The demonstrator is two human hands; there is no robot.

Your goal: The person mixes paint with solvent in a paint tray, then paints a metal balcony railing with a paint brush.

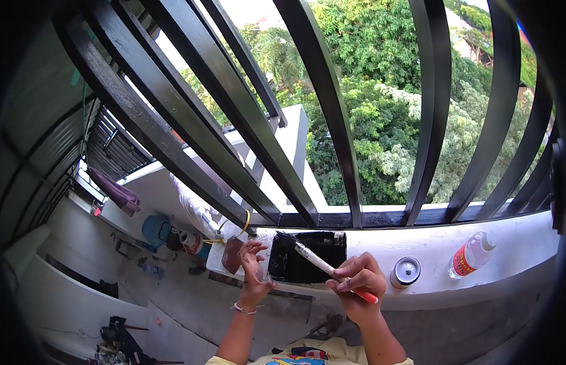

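My right hand [361,283] grips a slim paintbrush [319,260] with a pale, paint-marked handle and an orange-red end. The brush's far tip points up and left over a black, wet-looking rectangular tray or panel [313,271] on the white ledge. My left hand [253,272] is raised at the left side of that black rectangle, fingers curved and apart, holding nothing. Beside its fingers lies a reddish-brown flat piece [232,255]. To the right of my right hand stands a can [406,271] with a silvery top.
A clear plastic bottle [471,255] with a red label stands farther right on the white ledge [526,243]. Black railing bars [331,115] rise along its outer edge. A yellow tie [246,222] loops round a bar. Blue container [156,231] and other items sit below left.
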